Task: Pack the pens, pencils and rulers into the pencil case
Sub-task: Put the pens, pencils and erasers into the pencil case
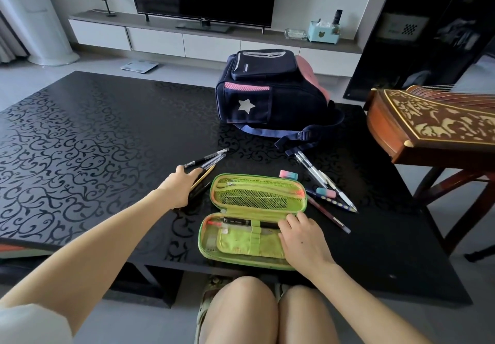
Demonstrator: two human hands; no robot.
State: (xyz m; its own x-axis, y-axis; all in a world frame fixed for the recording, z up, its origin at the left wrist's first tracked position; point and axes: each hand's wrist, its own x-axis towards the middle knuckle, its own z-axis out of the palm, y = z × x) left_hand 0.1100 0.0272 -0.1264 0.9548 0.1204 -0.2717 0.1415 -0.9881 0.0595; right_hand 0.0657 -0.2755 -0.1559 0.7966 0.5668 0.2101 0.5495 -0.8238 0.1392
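A green pencil case (257, 191) lies open on the black table (80, 143), its mesh lid away from me. A black pen (238, 220) sits under the elastic loops in its near half. My right hand (302, 239) rests flat on that half's right end, fingers spread. To the case's left, my left hand (178, 185) is closed around a bundle of pens and pencils (207, 160), whose tips point up and right. More pens and pencils (325, 181) lie loose right of the case, beside two pink-and-blue erasers (288, 174). I cannot make out a ruler.
A navy and pink backpack (270, 92) stands behind the case, its straps trailing toward the loose pens. A carved wooden zither (428, 124) overhangs the table's right side. My knees sit just under the near table edge. A TV cabinet stands beyond.
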